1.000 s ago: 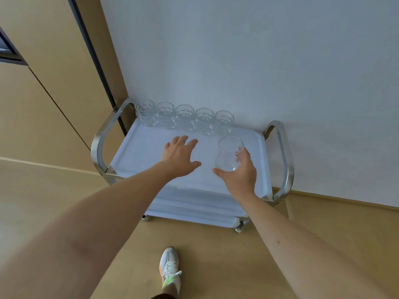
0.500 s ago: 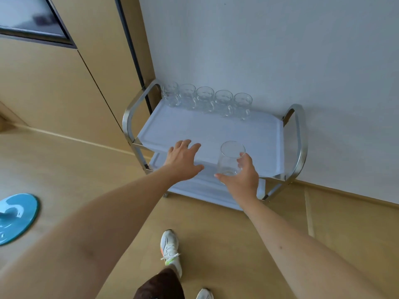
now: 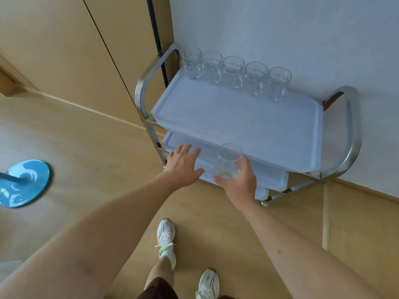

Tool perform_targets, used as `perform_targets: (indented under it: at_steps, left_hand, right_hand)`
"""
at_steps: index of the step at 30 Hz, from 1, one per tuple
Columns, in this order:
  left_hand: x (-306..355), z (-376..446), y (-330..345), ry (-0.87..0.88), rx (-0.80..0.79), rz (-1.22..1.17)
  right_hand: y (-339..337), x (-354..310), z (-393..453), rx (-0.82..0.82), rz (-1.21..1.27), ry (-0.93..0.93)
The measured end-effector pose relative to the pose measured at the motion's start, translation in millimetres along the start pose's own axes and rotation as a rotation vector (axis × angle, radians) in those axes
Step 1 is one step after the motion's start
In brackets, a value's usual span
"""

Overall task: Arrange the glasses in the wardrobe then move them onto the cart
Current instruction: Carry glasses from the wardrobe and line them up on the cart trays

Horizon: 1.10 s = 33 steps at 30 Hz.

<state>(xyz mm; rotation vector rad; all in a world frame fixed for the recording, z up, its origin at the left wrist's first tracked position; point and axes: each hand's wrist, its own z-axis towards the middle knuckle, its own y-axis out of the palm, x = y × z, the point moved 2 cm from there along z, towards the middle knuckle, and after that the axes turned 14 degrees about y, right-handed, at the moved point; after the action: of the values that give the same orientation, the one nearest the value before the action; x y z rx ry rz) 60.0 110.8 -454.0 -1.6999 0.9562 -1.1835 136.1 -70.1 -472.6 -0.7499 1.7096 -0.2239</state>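
- Right hand (image 3: 239, 182): fingers and thumb curl round a clear stemless glass (image 3: 227, 162), held upright, mouth up, in front of the cart's near edge.
- Left hand (image 3: 183, 165): fingers spread and straight, holding nothing, palm down just left of the glass.
- Cart (image 3: 354, 134): steel frame, white top tray bare at its near part; five handled glasses (image 3: 235, 72) stand in a row along the far edge, well apart from the held glass.
- Step in hand, as judged: carrying one glass to the cart.
- Next move calls for setting it down gently on a shelf, base flat, clear of the row.
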Motion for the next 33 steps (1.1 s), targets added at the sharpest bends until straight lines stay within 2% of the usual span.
perform_targets:
  at_steps: [8,19,33]
  left_hand:
    - [-66.2,24.7,50.7,-0.026,0.021,0.003]
    - [-157.5,110.6,160.0,0.017,0.14,0.067]
    - [-185.9,189.6,233.8,0.112,0.315,0.151]
  right_hand:
    - [72.7,26.0,31.6,-0.054,-0.036,-0.053]
    - [188.2,108.4,136.7,0.008,0.023,-0.103]
    - [227.7,149.3,231.4,0.161,0.137,-0.233]
